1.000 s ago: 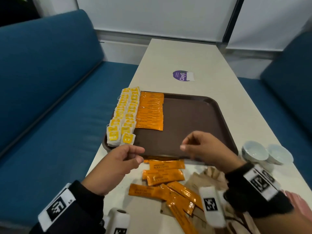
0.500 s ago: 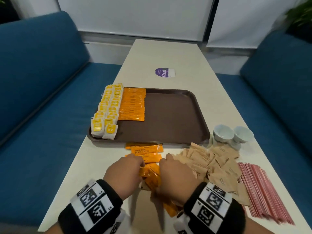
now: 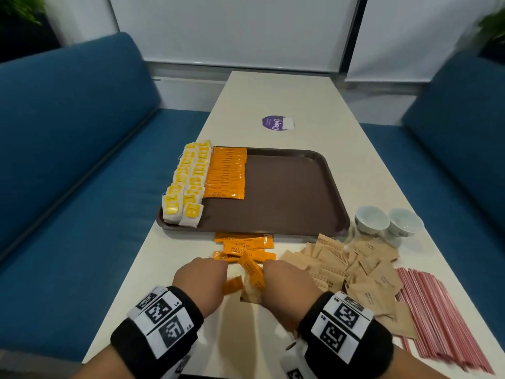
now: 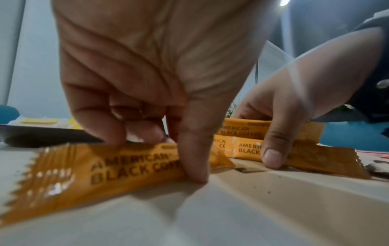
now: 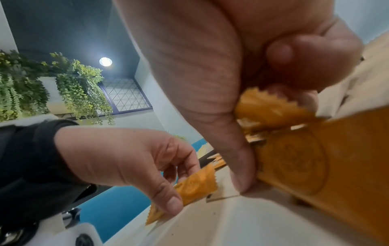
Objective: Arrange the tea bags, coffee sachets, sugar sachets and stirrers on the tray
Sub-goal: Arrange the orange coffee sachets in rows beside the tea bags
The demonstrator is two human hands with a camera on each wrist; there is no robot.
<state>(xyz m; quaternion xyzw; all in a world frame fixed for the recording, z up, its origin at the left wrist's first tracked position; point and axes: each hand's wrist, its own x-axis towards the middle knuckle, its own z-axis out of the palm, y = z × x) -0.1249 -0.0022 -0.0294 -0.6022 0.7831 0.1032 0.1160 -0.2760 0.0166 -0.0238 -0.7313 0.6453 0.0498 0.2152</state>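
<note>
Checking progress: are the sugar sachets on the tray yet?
Not yet. The sugar sachets lie heaped on the table, beside the tray.

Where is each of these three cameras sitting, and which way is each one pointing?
Head: worn on the head, looking forward and down at the brown tray, table and both banded wrists.
Left wrist: low over the table, looking along the left hand, which pinches an orange coffee sachet; the right hand shows beyond.
Right wrist: low, tilted upward past the right hand's thumb toward hanging plants; the left hand shows too.
Shared: both wrist views show both hands with a grip on coffee sachets.
</note>
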